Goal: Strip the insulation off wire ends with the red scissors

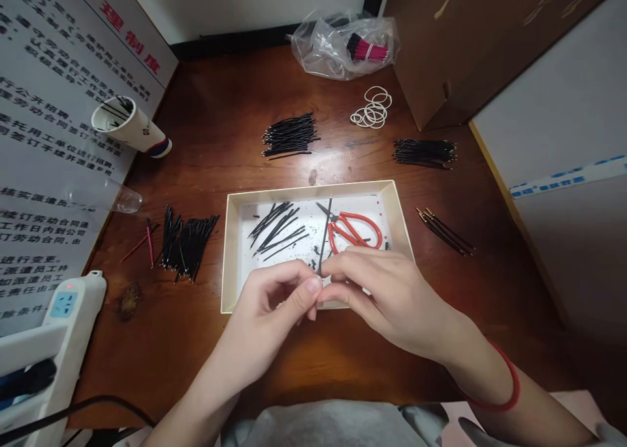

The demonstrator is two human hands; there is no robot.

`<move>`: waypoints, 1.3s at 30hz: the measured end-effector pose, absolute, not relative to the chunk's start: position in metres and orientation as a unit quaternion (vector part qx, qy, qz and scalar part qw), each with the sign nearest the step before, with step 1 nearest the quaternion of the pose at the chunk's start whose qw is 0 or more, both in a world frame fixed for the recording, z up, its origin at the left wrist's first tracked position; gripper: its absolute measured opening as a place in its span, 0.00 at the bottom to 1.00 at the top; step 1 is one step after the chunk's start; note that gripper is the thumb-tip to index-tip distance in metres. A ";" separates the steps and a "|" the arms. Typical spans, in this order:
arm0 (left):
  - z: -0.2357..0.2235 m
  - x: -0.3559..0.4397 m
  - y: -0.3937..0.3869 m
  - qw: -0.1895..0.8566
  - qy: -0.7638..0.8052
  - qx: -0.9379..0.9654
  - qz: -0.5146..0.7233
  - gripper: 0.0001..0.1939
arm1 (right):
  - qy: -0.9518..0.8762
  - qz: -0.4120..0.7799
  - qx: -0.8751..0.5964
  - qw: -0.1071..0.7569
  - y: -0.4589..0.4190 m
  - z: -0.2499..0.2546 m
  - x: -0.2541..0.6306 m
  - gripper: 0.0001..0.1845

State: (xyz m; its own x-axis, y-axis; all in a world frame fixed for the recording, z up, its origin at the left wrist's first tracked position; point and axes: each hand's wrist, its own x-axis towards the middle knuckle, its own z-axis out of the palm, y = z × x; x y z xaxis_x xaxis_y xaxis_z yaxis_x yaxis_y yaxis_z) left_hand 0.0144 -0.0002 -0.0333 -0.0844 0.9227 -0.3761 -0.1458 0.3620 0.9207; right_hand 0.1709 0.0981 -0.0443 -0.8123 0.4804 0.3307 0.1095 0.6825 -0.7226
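Observation:
My left hand (281,303) pinches the lower end of a short black wire (324,241) between thumb and forefinger. The fingertips of my right hand (379,293) are closed at the same end, touching the left thumb; the wire stands up from between them. Both hands are above the near edge of a shallow cream box (230,251). Inside the box lie red-handled scissors (360,228) with blades apart, several loose black wires (277,228) and small black scraps. The wire's lower end is hidden by my fingers.
Bundles of black wires lie left (189,244), behind (290,135) and right (425,153) of the box. A few wires with brass-coloured tips (445,231), rubber bands (373,110), a plastic bag (318,48), a tilted paper cup (137,130) and a power strip (73,329) surround them.

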 end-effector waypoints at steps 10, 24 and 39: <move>-0.030 0.004 -0.001 0.681 0.514 0.298 0.429 0.14 | -0.897 0.361 -0.113 0.229 0.100 -0.042 0.170 0.17; -0.026 0.000 0.000 0.708 0.519 0.293 0.380 0.16 | -0.932 0.251 -0.109 0.239 0.092 -0.041 0.170 0.17; -0.028 0.011 -0.004 0.594 0.576 0.335 0.450 0.14 | -0.882 0.326 -0.147 0.306 0.094 -0.046 0.169 0.15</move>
